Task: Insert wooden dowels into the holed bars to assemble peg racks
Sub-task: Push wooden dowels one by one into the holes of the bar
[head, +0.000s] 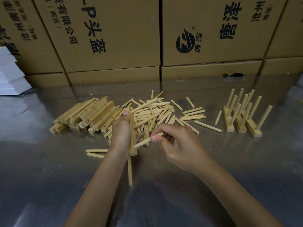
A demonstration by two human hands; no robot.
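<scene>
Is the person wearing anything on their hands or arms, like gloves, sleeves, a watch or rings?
Nothing shows. The left hand and right hand are bare, with no gloves, and I see no rings. Both forearms are uncovered as far as the bottom edge of the picture, with no sleeve, watch or bracelet in view. The fingernails look short and unpainted.

**A shiny metal table strewn with wood parts**

The metal table (49, 177) has a grey, reflective top. On it, left of centre, lies a stack of holed bars (85, 115). Just beside that, a loose pile of dowels (155, 112) spreads across the middle, with strays toward the near edge. Well to the right stand finished peg racks (241, 115), pegs upright. Cardboard boxes (114, 38) rest along the back, white foam blocks (9, 74) at far left.
</scene>
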